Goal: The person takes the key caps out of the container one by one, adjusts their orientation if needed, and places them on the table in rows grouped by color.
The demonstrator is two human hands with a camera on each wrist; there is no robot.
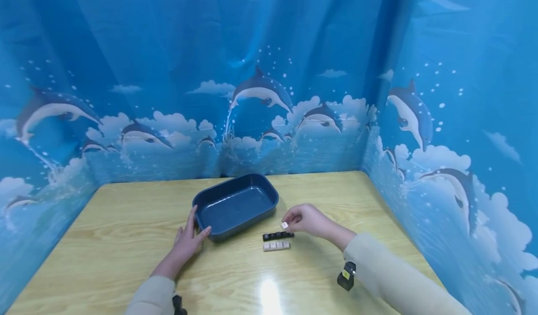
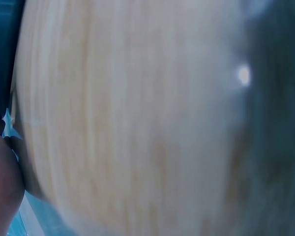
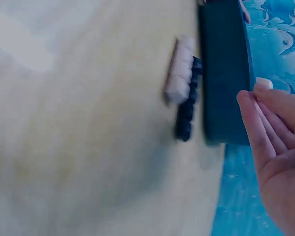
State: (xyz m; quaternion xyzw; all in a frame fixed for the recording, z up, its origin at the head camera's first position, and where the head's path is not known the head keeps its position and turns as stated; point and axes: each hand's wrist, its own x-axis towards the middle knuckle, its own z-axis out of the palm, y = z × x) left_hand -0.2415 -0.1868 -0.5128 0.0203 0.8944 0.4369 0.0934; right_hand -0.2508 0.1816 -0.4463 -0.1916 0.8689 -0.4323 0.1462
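A dark blue rectangular basin [image 1: 235, 207] stands on the table, turned at a slant. My left hand [image 1: 187, 244] rests against its left end, thumb and fingers spread along the wall. In the left wrist view only a bit of that hand [image 2: 4, 179] shows, beside the basin's edge. My right hand [image 1: 308, 219] pinches a small white keycap [image 1: 284, 225] between thumb and fingertips, just above a row of black keycaps [image 1: 275, 236]. In front of that row lies a row of several white keycaps [image 1: 276, 246]. Both rows also appear in the right wrist view.
The wooden table [image 1: 336, 277] carries the basin and the keycap rows. A blue curtain [image 1: 189, 72] printed with dolphins hangs behind the table and along its sides. A small black device [image 1: 346, 276] is strapped at the right wrist.
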